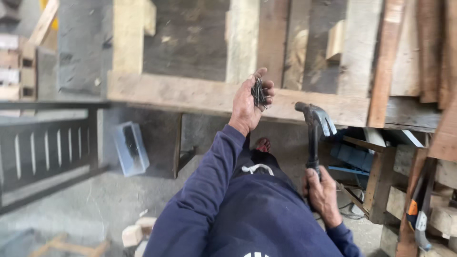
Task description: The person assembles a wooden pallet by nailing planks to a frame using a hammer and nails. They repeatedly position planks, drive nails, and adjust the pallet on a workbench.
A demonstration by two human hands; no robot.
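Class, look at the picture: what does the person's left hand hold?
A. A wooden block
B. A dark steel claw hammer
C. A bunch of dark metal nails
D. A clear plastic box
C: the left hand cups a bunch of dark metal nails, while the right hand grips the dark steel claw hammer.

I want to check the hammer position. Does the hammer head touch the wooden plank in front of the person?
Cannot tell. In the head view the hammer head overlaps the edge of the wooden plank, but a single view does not show contact or a gap. The right hand holds the handle upright.
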